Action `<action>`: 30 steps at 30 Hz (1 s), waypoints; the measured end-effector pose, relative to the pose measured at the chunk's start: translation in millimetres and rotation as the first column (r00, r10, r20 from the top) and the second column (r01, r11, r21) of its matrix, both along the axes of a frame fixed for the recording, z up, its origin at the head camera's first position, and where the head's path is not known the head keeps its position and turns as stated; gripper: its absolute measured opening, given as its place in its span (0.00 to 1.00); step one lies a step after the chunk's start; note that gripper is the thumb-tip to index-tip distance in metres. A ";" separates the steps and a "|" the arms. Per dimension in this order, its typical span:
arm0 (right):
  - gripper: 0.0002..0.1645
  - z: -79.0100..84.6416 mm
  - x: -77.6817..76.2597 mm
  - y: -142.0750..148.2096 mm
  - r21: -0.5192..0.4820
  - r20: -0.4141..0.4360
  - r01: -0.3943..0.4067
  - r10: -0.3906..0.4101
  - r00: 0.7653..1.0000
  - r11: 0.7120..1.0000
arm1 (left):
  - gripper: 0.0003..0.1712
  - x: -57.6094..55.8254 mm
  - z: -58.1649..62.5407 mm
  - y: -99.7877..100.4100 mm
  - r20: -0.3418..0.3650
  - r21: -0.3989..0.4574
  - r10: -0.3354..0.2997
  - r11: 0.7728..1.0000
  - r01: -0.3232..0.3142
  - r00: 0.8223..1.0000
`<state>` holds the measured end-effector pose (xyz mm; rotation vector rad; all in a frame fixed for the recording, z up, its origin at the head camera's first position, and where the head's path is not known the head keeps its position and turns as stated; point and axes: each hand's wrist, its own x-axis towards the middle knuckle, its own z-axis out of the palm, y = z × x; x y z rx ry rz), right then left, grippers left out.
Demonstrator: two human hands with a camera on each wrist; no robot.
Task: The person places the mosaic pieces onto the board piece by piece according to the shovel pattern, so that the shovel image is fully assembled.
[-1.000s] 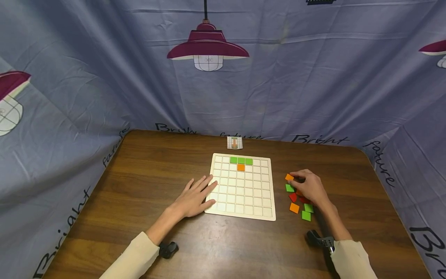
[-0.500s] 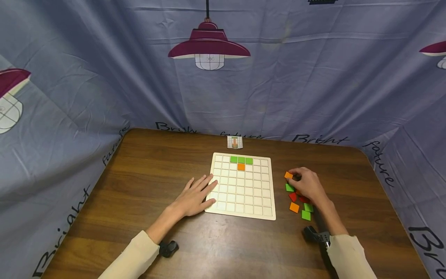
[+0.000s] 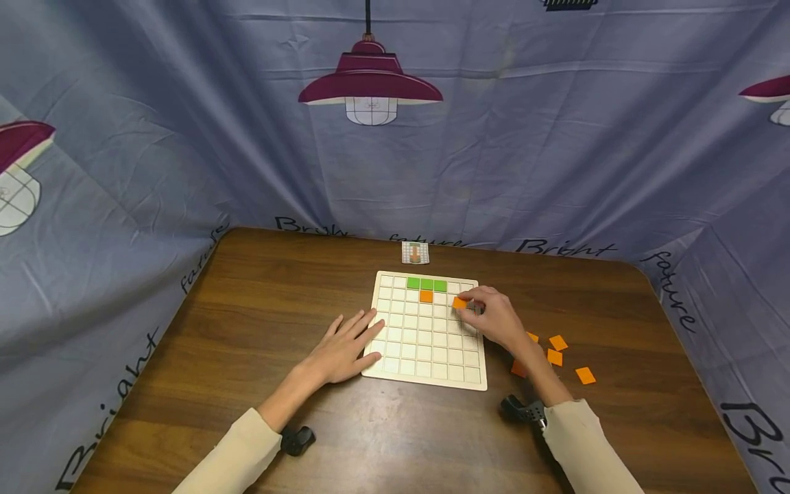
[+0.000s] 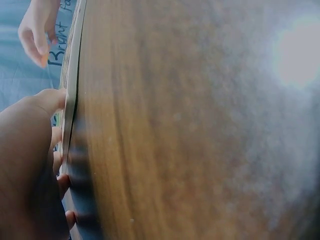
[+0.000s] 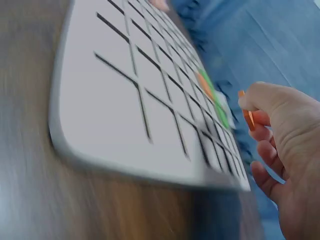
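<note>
A pale square grid board (image 3: 424,351) lies on the table. Three green tiles (image 3: 426,284) sit side by side in its far row, with one orange tile (image 3: 426,296) under the middle one. My left hand (image 3: 342,353) rests on the board's left edge, fingers spread and straight; in the left wrist view the fingers (image 4: 58,102) line that edge. Above the board's right side, my right hand (image 3: 496,319) pinches another orange tile (image 3: 459,302) between thumb and finger. The right wrist view shows this held tile (image 5: 246,111) edge-on, raised off the board.
Loose orange tiles (image 3: 555,357) lie on the table (image 3: 629,412) right of the board, some partly hidden under the right forearm. A small printed card (image 3: 415,252) lies behind the board, near the far edge. Grey-blue curtains (image 3: 524,151) surround the table.
My right hand has lifted the orange tile from the loose pieces and moved left over the board. Its arm now hides the green and red pieces and uncovers orange ones. My left hand stays put.
</note>
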<state>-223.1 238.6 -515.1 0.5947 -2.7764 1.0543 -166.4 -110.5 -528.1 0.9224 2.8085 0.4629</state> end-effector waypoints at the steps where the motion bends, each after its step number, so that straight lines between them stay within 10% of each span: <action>1: 0.16 -0.9 -1.3 -7.0 0.000 -0.001 -0.025 0.025 1.000 1.000 | 0.37 0.0 -0.4 -0.1 0.002 0.002 0.002 1.000 -0.002 1.000; 30: 0.16 -8.0 -6.4 -60.1 0.196 -0.079 -0.077 0.094 0.992 0.978 | 0.37 -0.2 2.8 -0.3 0.000 -0.023 -0.004 1.000 0.004 1.000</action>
